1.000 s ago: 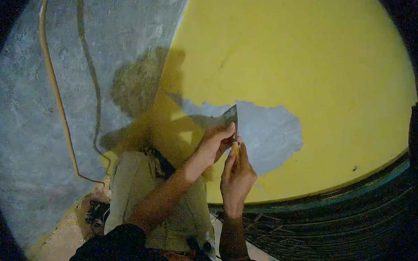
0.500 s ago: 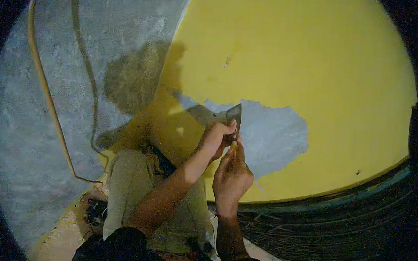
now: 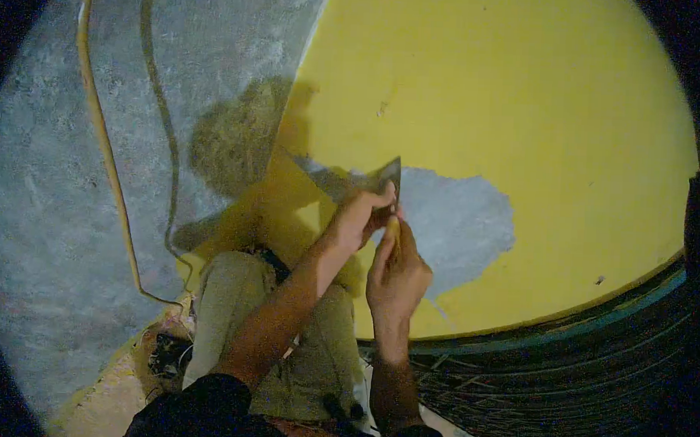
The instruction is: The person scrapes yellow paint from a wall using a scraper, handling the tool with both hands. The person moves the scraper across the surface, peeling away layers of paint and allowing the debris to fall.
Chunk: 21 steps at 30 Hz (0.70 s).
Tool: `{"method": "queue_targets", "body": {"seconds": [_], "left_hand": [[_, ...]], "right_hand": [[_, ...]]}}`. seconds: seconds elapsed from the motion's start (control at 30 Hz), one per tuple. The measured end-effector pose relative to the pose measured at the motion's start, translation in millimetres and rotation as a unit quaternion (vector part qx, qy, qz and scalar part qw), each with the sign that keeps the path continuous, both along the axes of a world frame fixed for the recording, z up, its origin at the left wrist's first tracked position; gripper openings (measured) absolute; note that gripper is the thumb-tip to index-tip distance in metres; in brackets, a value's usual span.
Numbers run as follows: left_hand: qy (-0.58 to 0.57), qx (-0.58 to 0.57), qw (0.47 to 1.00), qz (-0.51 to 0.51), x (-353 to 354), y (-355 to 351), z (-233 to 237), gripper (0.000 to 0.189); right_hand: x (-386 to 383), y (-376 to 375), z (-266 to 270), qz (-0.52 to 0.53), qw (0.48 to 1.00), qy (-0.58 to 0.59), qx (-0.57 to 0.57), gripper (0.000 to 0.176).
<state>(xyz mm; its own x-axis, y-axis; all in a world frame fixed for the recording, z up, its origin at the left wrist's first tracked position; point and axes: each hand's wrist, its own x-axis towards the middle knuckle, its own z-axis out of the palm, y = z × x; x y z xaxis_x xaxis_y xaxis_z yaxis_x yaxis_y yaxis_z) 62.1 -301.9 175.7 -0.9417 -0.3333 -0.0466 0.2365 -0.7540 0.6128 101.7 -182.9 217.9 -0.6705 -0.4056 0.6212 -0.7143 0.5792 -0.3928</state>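
In front of my knees a putty knife [image 3: 393,174] points its flat, flared blade upward. My left hand [image 3: 362,211] is closed around the lower part of the blade, with the thumb lying along it. Just below, my right hand [image 3: 399,278] grips the handle, which is mostly hidden by the fingers. Behind the blade lies a bare grey patch [image 3: 462,222] with ragged edges, surrounded by a yellow painted surface [image 3: 523,109].
A bent, thin tan pipe or cable [image 3: 109,156] runs down the grey wall [image 3: 50,193] at left. Dark ribbed material [image 3: 545,379] curves along the lower right. My trousered legs [image 3: 235,299] are beneath my arms; a dark object [image 3: 168,355] sits at lower left.
The putty knife and both hands sit slightly higher in view, and the blade appears more edge-on. The pipe and wall at left have shifted rightward in the picture. Both grips stay closed.
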Motion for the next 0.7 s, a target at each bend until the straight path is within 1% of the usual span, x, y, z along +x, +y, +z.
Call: {"method": "queue_targets", "body": {"seconds": [0.03,0.07,0.1,0.13,0.2,0.23,0.3,0.37,0.4,0.43,0.47,0.5,0.53,0.57,0.6,0.67,0.7], "left_hand": [[0.011,-0.025,1.0,-0.007,2.8,7.0,-2.0,0.029],[0.019,-0.024,1.0,-0.003,2.8,15.0,-4.2,0.029],[-0.01,-0.003,1.0,-0.013,1.5,23.1,-5.7,0.028],[-0.04,0.018,0.999,-0.025,-1.6,26.7,-7.2,0.026],[-0.036,0.01,0.998,-0.043,-5.4,24.8,-12.4,0.024],[-0.032,0.03,0.998,-0.04,-8.7,26.5,-14.6,0.022],[-0.029,0.055,0.997,-0.041,-15.4,26.5,-17.1,0.021],[0.012,0.07,0.996,-0.053,-17.9,18.9,-18.1,0.023],[0.009,0.07,0.996,-0.053,-22.8,18.6,-21.9,0.023],[0.005,0.006,1.0,-0.018,-29.2,19.3,-23.5,0.025],[0.0,-0.056,0.998,0.016,-34.0,21.1,-27.2,0.026],[-0.002,-0.052,0.999,0.015,-34.5,21.8,-26.6,0.026],[-0.009,-0.001,1.0,0.003,-35.7,23.0,-24.4,0.026],[-0.012,0.046,0.999,-0.007,-35.9,22.2,-20.0,0.026],[-0.008,0.043,0.999,-0.001,-31.7,20.7,-14.7,0.026],[-0.008,0.062,0.998,-0.009,-18.3,28.8,-9.6,0.025],[-0.011,0.059,0.998,-0.011,-14.5,34.8,-12.2,0.025]], "right_hand": [[1.5,6.6,-5.5,0.003,1.0,0.006,0.002,0.026],[2.5,13.7,-10.6,0.006,0.999,0.028,-0.029,0.026],[3.3,16.2,-9.5,0.009,0.997,0.048,-0.06,0.026],[3.8,18.2,-6.7,0.012,0.997,0.052,-0.06,0.026],[11.6,21.4,-1.2,-0.034,0.999,-0.031,-0.008,0.024],[10.1,22.1,-4.5,-0.039,0.999,-0.034,-0.006,0.024],[2.7,19.7,-9.5,-0.018,0.999,0.03,-0.003,0.024],[-0.4,19.0,-7.7,-0.023,0.999,0.017,0.015,0.024],[-2.7,16.8,-6.9,-0.025,0.999,0.005,0.032,0.024],[-6.2,12.6,-4.6,-0.024,0.999,0.005,0.032,0.024],[-10.7,10.9,-2.4,-0.05,0.996,0.002,0.072,0.023],[-14.1,13.4,-0.3,-0.078,0.99,-0.002,0.114,0.023],[-18.9,19.9,1.2,-0.08,0.99,-0.003,0.118,0.023],[-26.0,24.0,3.3,-0.026,0.998,-0.013,0.064,0.024],[-30.1,23.9,5.8,0.032,0.999,-0.022,0.007,0.025],[-19.7,33.4,9.7,0.036,0.999,-0.033,-0.003,0.027],[-13.7,36.3,11.3,0.031,0.999,-0.02,-0.004,0.027]]}}
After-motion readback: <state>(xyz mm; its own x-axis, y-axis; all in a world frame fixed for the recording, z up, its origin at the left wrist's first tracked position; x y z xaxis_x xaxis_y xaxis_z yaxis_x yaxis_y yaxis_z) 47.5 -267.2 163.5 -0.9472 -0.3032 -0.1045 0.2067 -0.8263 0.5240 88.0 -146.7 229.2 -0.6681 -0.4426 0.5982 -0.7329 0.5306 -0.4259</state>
